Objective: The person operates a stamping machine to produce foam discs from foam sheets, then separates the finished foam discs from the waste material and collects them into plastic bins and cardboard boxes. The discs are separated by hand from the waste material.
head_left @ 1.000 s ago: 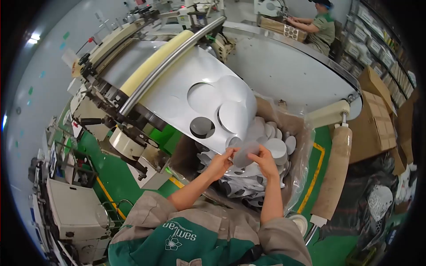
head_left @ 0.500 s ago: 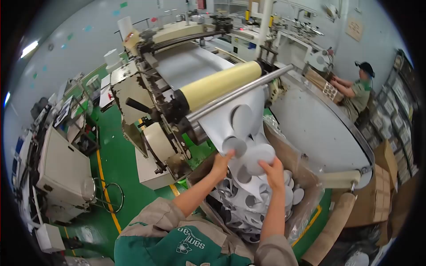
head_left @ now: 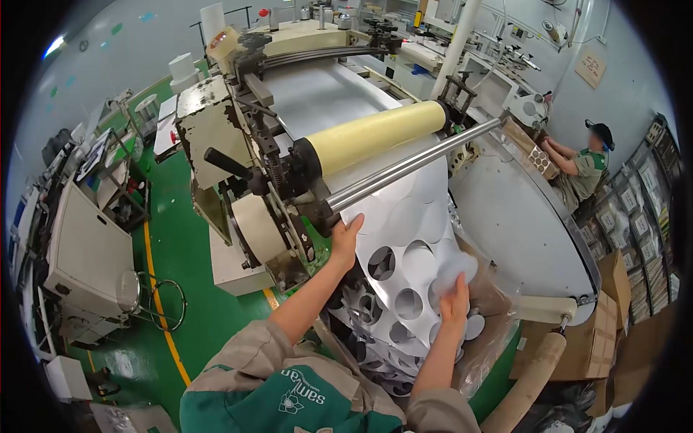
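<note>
Your hands have spread wider apart. Your left hand has gone from a round piece to the left edge of the shiny sheet, close to the metal bar. Your right hand is now farther right, and much more of the sheet shows between your hands.

Your left thumb lies on the sheet's edge. The fingers are partly hidden, so I cannot tell if that grip is open or closed. Your right grip is closed on the edge of a round disc, which looks a bit blurry. The disc is over the right side of the sheet.

The sheet comes down from under the yellow roller, behind the bar, and has big round holes low down. Its bottom part hangs into the box, on a pile of scraps with holes in them.

The tight spot is by your left hand, with the end of the bar just above it. There is more room between your two hands, over the sheet. The box's right wall, with clear plastic on it, is near your right hand. The big gray panel is past that wall, up and to the right.
</note>
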{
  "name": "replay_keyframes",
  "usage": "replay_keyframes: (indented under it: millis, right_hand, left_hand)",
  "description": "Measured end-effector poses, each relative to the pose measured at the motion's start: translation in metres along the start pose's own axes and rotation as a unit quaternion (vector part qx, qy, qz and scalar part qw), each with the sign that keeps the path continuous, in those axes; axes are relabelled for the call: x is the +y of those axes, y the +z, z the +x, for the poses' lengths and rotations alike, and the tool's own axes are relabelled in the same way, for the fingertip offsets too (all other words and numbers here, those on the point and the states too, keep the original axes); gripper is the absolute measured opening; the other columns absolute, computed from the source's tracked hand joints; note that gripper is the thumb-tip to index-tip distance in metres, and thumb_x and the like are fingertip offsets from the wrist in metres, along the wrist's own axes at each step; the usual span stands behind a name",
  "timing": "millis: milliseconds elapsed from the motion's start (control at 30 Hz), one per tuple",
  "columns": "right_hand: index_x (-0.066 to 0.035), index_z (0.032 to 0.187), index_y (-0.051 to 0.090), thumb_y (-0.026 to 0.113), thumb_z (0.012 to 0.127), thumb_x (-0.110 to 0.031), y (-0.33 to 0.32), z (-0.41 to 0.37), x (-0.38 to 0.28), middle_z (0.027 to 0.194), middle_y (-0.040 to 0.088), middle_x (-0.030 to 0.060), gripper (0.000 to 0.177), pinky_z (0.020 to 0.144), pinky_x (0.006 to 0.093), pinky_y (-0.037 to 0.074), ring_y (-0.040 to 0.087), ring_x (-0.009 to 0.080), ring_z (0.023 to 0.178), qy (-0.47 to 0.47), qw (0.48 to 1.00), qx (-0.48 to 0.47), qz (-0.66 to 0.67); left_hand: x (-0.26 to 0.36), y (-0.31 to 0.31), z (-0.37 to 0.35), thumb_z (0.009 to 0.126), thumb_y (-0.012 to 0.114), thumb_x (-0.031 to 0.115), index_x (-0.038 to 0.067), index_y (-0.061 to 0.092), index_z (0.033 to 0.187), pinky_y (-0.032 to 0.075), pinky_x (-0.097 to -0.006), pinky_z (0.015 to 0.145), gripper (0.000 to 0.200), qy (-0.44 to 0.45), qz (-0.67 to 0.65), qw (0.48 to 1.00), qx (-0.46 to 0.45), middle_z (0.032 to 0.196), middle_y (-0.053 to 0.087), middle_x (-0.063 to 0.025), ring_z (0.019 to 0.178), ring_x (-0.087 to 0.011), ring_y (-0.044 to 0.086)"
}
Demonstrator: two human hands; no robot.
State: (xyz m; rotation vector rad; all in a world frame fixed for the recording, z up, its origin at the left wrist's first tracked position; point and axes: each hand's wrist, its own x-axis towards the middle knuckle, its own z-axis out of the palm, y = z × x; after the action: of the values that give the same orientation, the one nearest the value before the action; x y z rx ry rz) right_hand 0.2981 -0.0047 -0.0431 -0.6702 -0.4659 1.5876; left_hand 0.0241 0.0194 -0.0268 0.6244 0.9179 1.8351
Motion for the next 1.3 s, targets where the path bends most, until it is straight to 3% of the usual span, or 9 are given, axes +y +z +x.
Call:
replay_keyframes:
  millis: [200, 367, 467, 633, 667, 733, 833, 1033, 1300]
  right_hand:
    - [0.005, 0.116, 0.043, 0.061, 0.079, -0.011, 0.120, 0.050, 0.035, 0.106, 0.055, 0.0115, 0.044, 0.082, 0.0294, 0.042, 0.053, 0.0178, 0.096, -0.026, 0.917, -0.223, -0.329]
    - [0.002, 0.124, 0.034, 0.058, 0.080, -0.002, 0.065, 0.034, 0.042, 0.115, 0.049, 0.0113, 0.051, 0.089, 0.0329, 0.041, 0.050, 0.0205, 0.103, -0.020, 0.985, -0.104, -0.140]
    - [-0.003, 0.123, 0.037, 0.056, 0.081, -0.001, 0.019, 0.008, 0.017, 0.118, 0.048, 0.0101, 0.046, 0.093, 0.0390, 0.039, 0.049, 0.0221, 0.106, -0.037, 0.999, -0.039, 0.004]
    - [0.002, 0.112, 0.048, 0.059, 0.078, 0.003, 0.072, 0.027, 0.010, 0.109, 0.055, 0.0090, 0.036, 0.090, 0.0316, 0.041, 0.053, 0.0180, 0.099, -0.046, 0.983, -0.107, -0.140]
    - [0.003, 0.108, 0.050, 0.059, 0.077, 0.003, 0.098, 0.027, 0.009, 0.107, 0.056, 0.0095, 0.032, 0.089, 0.0304, 0.041, 0.054, 0.0175, 0.097, -0.033, 0.978, -0.126, -0.164]
    - [0.004, 0.108, 0.050, 0.059, 0.078, 0.001, 0.123, 0.035, 0.014, 0.106, 0.056, 0.0100, 0.031, 0.088, 0.0305, 0.041, 0.054, 0.0174, 0.097, -0.056, 0.964, -0.155, -0.208]
    - [0.004, 0.112, 0.047, 0.057, 0.080, 0.000, 0.125, 0.034, 0.025, 0.107, 0.055, 0.0102, 0.033, 0.089, 0.0319, 0.041, 0.053, 0.0188, 0.098, -0.042, 0.972, -0.143, -0.183]
    - [-0.002, 0.121, 0.041, 0.057, 0.085, -0.012, 0.115, 0.015, 0.045, 0.115, 0.051, 0.0088, 0.041, 0.093, 0.0376, 0.039, 0.049, 0.0210, 0.106, -0.017, 0.983, -0.119, -0.138]
    - [0.000, 0.108, 0.053, 0.057, 0.085, -0.017, 0.101, 0.000, 0.017, 0.109, 0.054, 0.0122, 0.029, 0.086, 0.0356, 0.043, 0.053, 0.0236, 0.098, -0.066, 0.973, 0.018, -0.219]
  left_hand:
    - [0.019, 0.007, -0.023, 0.087, 0.055, 0.027, 0.000, 0.057, 0.099, 0.043, -0.0264, 0.078, 0.029, -0.079, -0.039, 0.992, -0.086, 0.096, 0.060, -0.0041, 0.088, -0.0112, 0.055]
    - [0.047, 0.011, -0.030, 0.088, 0.051, 0.024, -0.003, 0.043, 0.121, 0.038, -0.0320, 0.091, 0.043, -0.138, -0.028, 0.973, -0.185, 0.112, 0.056, -0.0101, 0.108, -0.0169, 0.049]
    - [0.043, 0.006, -0.017, 0.086, 0.054, 0.026, -0.004, 0.043, 0.121, 0.036, -0.0306, 0.093, 0.047, -0.094, 0.006, 0.994, -0.050, 0.114, 0.056, -0.0090, 0.112, -0.0164, 0.046]
    - [0.045, -0.016, -0.019, 0.084, 0.057, 0.022, -0.004, 0.055, 0.089, 0.036, -0.0259, 0.090, 0.026, -0.055, 0.194, 0.979, 0.025, 0.101, 0.058, -0.0074, 0.101, -0.0134, 0.050]
    - [0.076, -0.004, -0.043, 0.085, 0.056, 0.015, -0.003, 0.058, 0.087, 0.037, -0.0231, 0.086, 0.018, 0.021, 0.079, 0.997, -0.003, 0.097, 0.059, -0.0059, 0.099, -0.0122, 0.052]
    - [0.144, -0.034, -0.072, 0.086, 0.052, 0.010, -0.002, 0.059, 0.098, 0.042, -0.0230, 0.080, 0.018, 0.182, 0.256, 0.948, 0.050, 0.094, 0.062, -0.0064, 0.088, -0.0103, 0.056]
    - [0.233, -0.115, -0.041, 0.088, 0.050, 0.012, -0.001, 0.058, 0.096, 0.042, -0.0240, 0.076, 0.017, 0.388, 0.195, 0.851, 0.296, 0.093, 0.061, -0.0078, 0.085, -0.0117, 0.055]
    - [0.268, -0.308, 0.130, 0.086, 0.053, 0.015, 0.000, 0.059, 0.103, 0.044, -0.0207, 0.066, 0.023, 0.282, 0.152, 0.874, 0.365, 0.088, 0.059, -0.0024, 0.074, -0.0082, 0.053]
    - [0.289, -0.393, 0.265, 0.079, 0.063, 0.028, -0.002, 0.061, 0.082, 0.042, -0.0239, 0.047, 0.030, 0.186, -0.010, 0.890, 0.417, 0.067, 0.057, -0.0052, 0.054, -0.0111, 0.051]
